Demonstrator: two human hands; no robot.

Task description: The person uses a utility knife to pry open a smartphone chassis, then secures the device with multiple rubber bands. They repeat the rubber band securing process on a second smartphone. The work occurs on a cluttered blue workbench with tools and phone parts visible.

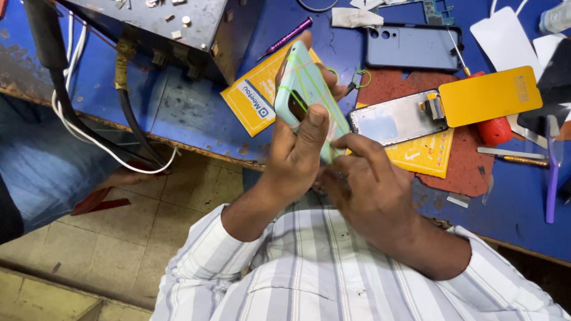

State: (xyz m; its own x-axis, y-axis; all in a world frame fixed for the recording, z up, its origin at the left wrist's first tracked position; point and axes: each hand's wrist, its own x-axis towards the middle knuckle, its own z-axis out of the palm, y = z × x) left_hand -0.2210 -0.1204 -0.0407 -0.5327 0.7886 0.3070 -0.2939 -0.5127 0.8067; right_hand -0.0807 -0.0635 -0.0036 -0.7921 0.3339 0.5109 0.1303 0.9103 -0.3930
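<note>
The mint-green phone (306, 89), wrapped in green rubber bands, is held above the blue counter (178, 113) edge, its long axis slanting up and away to the left. It looks light, stiff and fragile, best gripped by the edges. The left hand (297, 148) fingers clamp it; the right hand (363, 178) fingers pinch its lower end.

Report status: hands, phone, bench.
Left hand grips mint-green phone wrapped in green rubber bands. Right hand pinches its lower edge. Opened phone lies on bench beyond.
</note>
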